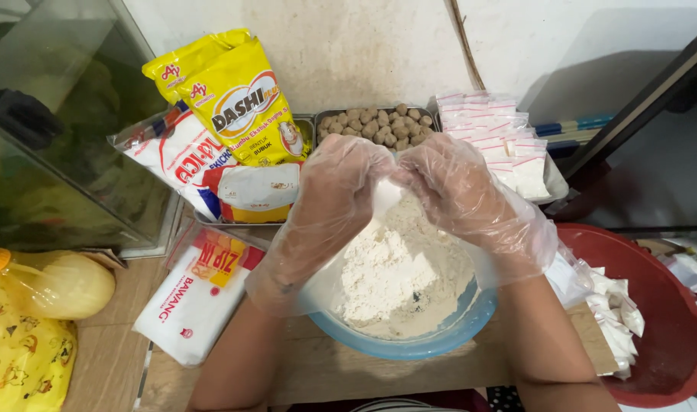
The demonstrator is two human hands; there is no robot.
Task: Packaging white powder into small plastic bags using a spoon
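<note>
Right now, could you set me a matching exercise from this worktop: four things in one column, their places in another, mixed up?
Things:
1. round blue plastic bowl of white flour
2. rectangular metal tray of brown balls
3. yellow glossy powder pouch
4. round red plastic basin

Places:
A. leaning against the back wall, far left
B. under both gloved hands
C. far right edge
D. behind the hands, centre

Pairs: 1-B, 2-D, 3-A, 4-C

Yellow pouch (238,95) over white-red bags (182,156); white zip bag (196,294) lower left; small white sachets (501,137) right.
</note>
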